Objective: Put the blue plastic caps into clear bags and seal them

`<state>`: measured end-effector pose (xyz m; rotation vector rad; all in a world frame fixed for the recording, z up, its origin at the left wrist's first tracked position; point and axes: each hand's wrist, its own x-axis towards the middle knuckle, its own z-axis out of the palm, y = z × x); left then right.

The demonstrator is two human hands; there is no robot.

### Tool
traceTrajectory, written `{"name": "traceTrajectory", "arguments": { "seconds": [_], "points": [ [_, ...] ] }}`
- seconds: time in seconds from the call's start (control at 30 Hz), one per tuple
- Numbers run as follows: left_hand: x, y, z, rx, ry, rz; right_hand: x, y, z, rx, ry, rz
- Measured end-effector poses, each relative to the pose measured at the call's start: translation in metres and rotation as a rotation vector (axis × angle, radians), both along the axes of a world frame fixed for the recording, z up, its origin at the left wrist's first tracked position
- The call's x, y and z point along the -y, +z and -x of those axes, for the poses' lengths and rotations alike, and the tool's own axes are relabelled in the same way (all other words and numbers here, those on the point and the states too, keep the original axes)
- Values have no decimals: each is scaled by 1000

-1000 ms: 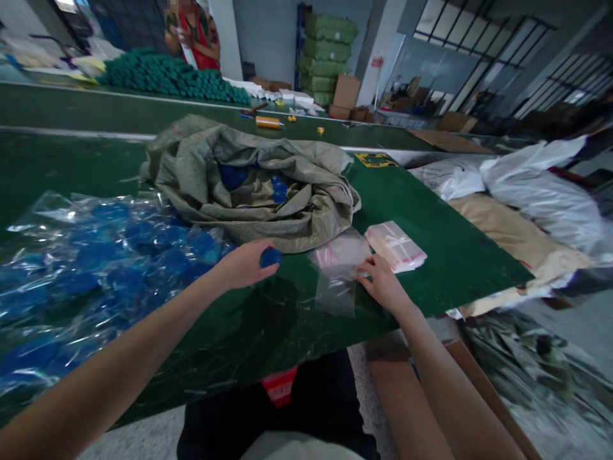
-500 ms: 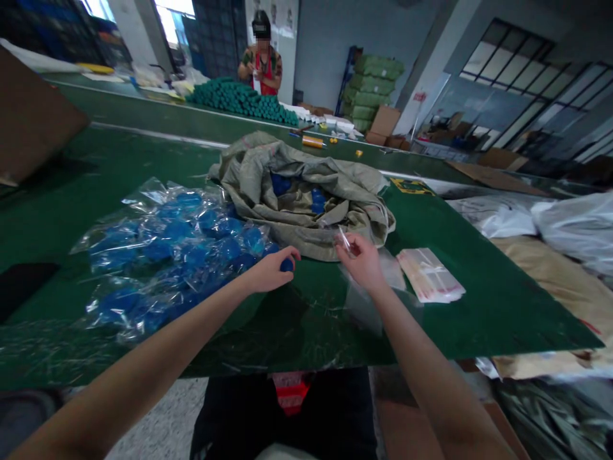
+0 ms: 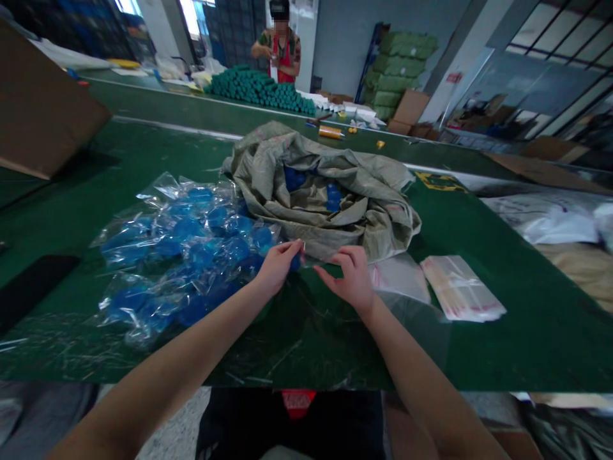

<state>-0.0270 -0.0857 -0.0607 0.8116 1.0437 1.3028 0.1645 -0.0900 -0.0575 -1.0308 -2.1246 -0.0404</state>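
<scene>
- One blue ball (image 3: 295, 262) is held in the curled fingers of the left hand (image 3: 278, 265), low over the green table (image 3: 536, 345).
- One clear bag (image 3: 310, 262) is seen between the two hands, its film reaching the left fingertips.
- The right hand (image 3: 353, 278) is posed with thumb and forefinger parted; whether the film is gripped there cannot be told.
- Just beside the right wrist, a few loose bags (image 3: 401, 276) are spread flat, too sheer to be counted.
- Farther right, one stack of bags (image 3: 462, 287) is laid out, its sheets uncounted.
- Left of the hands, over a dozen bagged balls (image 3: 186, 230) are heaped, too overlapped for an exact tally.
- Behind the hands, one grey-green sack (image 3: 268, 153) is slumped with its mouth spread; two patches of blue are glimpsed inside.
- At far left, one cardboard box (image 3: 48, 102) and one black flat item (image 3: 36, 284) are seen.
- Across the way, one co-worker (image 3: 282, 54) in a red apron is pictured behind one mound of green rolls (image 3: 261, 87).
</scene>
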Motion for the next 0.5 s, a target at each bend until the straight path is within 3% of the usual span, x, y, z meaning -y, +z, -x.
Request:
{"name": "traceTrajectory", "arguments": {
  "seconds": [0.17, 0.33, 0.4, 0.5],
  "points": [
    [9, 11, -18, 144, 111, 8, 6, -11, 24, 18, 117, 147],
    [12, 14, -32, 240, 99, 15, 5, -16, 35, -186, 92, 209],
    [8, 14, -30, 224, 98, -4, 6, -13, 32, -213, 122, 245],
    [-1, 17, -17, 58, 201, -96, 8, -6, 24, -211, 138, 361]
  ]
}}
